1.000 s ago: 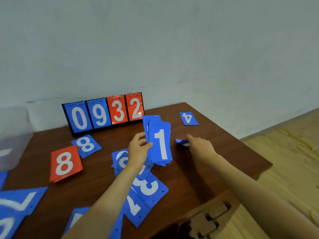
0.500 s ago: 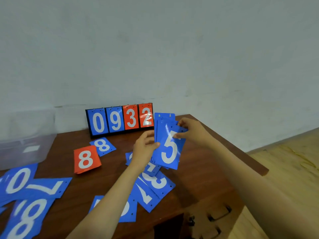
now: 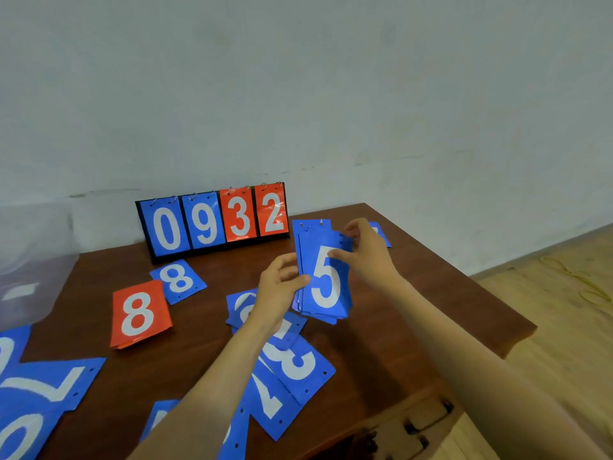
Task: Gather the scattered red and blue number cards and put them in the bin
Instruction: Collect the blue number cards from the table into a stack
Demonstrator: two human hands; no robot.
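Blue, glossy, rectangular cards with small punched holes along one short edge form the stack of blue cards (image 3: 326, 280), held upright above the dark brown wooden table (image 3: 414, 327); its front face bears a white 5. The left hand (image 3: 278, 290) grips the stack's left edge, thumb across the face and fingers behind. The right hand (image 3: 368, 257) pinches the stack's upper right corner, thumb on the front, fingers curled round the back.

More cards lie flat on the table: a red 8 card (image 3: 139, 315) just beside a blue 8 card (image 3: 177, 280), and a blue 3 card (image 3: 298, 366) overlapping a blue 7 card (image 3: 268, 403) under the left forearm. One more blue card (image 3: 381, 232) peeks out past the right hand, near the far corner. A black flip scoreboard (image 3: 214, 224) with wire rings stands against the wall, reading 0932.

At the table's left end sits the bin (image 3: 33, 260), clear cloudy plastic. A pale patch shows through its wall; what it is cannot be told.
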